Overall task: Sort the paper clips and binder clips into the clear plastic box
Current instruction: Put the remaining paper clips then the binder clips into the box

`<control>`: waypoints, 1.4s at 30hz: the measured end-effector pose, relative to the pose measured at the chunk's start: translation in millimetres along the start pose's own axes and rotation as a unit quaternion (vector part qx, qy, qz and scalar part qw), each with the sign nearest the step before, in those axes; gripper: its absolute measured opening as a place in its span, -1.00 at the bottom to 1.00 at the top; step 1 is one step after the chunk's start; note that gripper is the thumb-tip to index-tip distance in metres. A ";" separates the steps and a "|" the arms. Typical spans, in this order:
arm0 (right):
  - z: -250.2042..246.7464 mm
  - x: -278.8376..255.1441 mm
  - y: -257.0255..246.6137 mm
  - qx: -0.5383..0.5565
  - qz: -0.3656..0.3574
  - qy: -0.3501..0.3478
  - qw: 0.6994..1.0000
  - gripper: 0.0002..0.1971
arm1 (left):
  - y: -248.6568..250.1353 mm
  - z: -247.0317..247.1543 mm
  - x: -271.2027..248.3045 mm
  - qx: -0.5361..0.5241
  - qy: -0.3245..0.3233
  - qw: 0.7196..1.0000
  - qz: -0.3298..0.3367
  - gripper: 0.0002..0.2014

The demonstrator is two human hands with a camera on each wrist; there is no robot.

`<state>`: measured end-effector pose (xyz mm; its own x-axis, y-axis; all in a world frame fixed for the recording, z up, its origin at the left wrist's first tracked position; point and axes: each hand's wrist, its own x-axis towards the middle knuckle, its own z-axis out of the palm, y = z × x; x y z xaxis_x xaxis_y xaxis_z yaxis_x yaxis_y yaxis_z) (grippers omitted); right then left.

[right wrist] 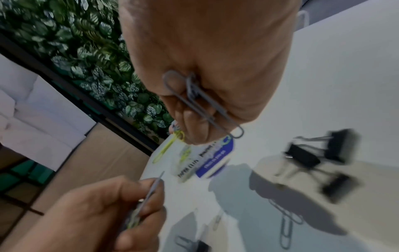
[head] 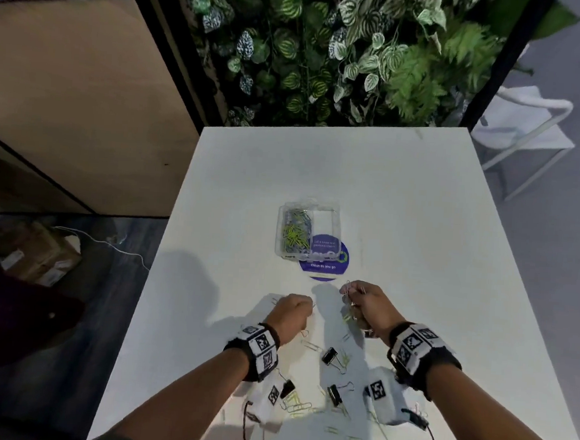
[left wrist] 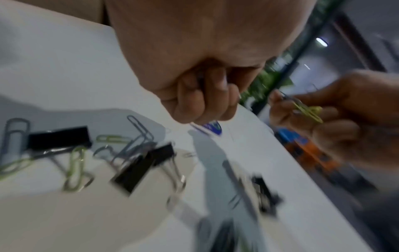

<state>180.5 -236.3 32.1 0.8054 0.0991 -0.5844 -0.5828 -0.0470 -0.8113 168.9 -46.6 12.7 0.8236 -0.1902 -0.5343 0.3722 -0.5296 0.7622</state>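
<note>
The clear plastic box (head: 306,233) stands mid-table, with blue and yellow-green paper clips in its left compartment; the right one looks bare. My left hand (head: 306,307) is curled and pinches a few paper clips (right wrist: 151,192), grey and greenish. My right hand (head: 352,294), just right of it, grips a bunch of grey paper clips (right wrist: 202,105) and yellow-green ones (left wrist: 306,110). Both hands hover above the table, short of the box. Black binder clips (head: 330,356) (head: 334,394) (head: 287,388) and loose paper clips (head: 297,407) lie under my wrists.
A round blue sticker (head: 326,263) lies partly under the box's near edge. The white table (head: 402,210) ends at a plant wall (head: 328,50) behind. A white chair (head: 524,133) stands at the far right, and a cardboard box (head: 39,253) sits on the floor to the left.
</note>
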 end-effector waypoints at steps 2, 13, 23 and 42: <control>14.9 20.2 -24.0 0.041 -0.013 -0.001 0.999 -0.79 | 17.0 -24.4 19.5 -0.138 0.047 0.987 -0.069 -0.79; 78.8 131.8 -119.7 0.107 -0.062 0.131 0.984 -0.74 | 52.0 -117.2 127.6 -0.195 0.074 0.967 -0.147 -0.84; 91.7 200.8 -110.3 0.089 -0.036 0.103 0.990 -0.78 | 57.7 -130.0 192.2 -0.190 0.079 0.971 -0.119 -0.82; 51.4 87.7 -14.6 -0.313 -0.131 0.000 0.941 -0.82 | -49.8 -113.6 55.5 0.058 0.115 0.991 -0.046 -0.87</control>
<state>254.1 -175.8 -6.3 0.9125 0.1898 -0.3624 -0.1857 -0.5971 -0.7803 244.7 63.1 -13.4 0.8689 0.0498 -0.4925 0.4100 -0.6300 0.6595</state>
